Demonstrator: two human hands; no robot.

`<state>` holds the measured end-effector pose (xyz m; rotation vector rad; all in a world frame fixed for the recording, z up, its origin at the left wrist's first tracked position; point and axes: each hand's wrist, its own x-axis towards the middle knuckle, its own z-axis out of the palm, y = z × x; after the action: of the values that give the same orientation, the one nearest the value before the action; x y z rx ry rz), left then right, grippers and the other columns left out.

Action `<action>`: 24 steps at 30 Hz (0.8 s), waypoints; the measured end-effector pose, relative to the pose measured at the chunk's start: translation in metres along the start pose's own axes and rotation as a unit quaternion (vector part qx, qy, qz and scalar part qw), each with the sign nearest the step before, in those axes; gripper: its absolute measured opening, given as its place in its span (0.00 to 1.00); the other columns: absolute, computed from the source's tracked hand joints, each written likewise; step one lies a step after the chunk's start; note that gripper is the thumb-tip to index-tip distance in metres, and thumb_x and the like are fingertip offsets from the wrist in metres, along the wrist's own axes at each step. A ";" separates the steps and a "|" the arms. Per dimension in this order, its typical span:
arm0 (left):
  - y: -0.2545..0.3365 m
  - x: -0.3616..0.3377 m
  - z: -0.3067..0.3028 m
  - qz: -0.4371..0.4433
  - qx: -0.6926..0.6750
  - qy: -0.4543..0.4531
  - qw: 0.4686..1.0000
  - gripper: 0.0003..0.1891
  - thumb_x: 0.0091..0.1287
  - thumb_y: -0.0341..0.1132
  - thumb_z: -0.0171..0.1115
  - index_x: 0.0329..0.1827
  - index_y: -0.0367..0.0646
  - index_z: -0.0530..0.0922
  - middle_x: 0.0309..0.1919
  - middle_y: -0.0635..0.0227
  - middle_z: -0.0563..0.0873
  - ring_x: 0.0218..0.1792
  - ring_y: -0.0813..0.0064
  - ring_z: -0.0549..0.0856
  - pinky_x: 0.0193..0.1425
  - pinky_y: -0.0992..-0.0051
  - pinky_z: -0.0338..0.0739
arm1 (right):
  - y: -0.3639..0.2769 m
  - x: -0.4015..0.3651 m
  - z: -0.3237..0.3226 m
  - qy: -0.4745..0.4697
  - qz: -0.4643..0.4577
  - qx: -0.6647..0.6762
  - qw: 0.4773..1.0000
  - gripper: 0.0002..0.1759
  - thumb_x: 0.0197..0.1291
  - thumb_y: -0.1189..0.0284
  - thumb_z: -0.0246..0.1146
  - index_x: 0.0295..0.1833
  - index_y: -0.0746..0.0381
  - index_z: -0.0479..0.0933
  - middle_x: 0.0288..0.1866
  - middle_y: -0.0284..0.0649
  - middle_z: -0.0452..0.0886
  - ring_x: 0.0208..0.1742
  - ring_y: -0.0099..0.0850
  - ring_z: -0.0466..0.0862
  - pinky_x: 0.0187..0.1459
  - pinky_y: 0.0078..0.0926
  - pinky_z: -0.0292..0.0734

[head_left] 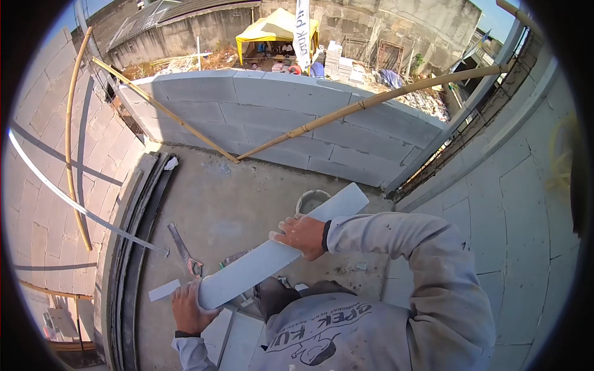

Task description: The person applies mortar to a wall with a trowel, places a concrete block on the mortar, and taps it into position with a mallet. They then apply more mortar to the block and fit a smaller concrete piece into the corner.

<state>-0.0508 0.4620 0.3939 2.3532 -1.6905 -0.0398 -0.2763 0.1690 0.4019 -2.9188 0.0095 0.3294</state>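
A long, pale lightweight concrete block (260,269) is held slantwise in front of my body. My right hand (303,235) is closed over its upper edge near the middle. My left hand (191,307) grips the lower left end, thumb on the near side. Just beyond the left fingers shows a small pale piece (164,290). A handsaw (179,245) with an orange-marked handle lies on the floor past the left hand. Partly covered by the block is another tool (234,257) with a green part. Behind the block's far end stands a round bucket (312,201).
Low block wall (272,117) ahead, with two bamboo poles (365,105) (164,111) slanting across it. Long dark beams (139,247) are stacked at left beside a thin metal strip (93,213). Pale slabs (244,343) lie near my legs. A block wall (489,247) rises at right.
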 end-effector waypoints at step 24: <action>0.014 0.638 -0.235 0.283 0.016 0.160 0.946 0.60 0.28 0.74 0.66 0.62 0.37 0.67 0.51 0.49 0.76 0.51 0.56 0.78 0.57 0.62 0.69 | 0.317 0.016 -0.430 0.120 0.324 -0.176 0.922 0.45 0.35 0.73 0.65 0.65 0.64 0.56 0.49 0.53 0.74 0.49 0.48 0.77 0.53 0.39 0.74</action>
<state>0.1847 -0.0974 0.7008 1.6859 -2.1148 0.4465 -0.1752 -0.2280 0.7454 -3.1995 1.0744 0.0613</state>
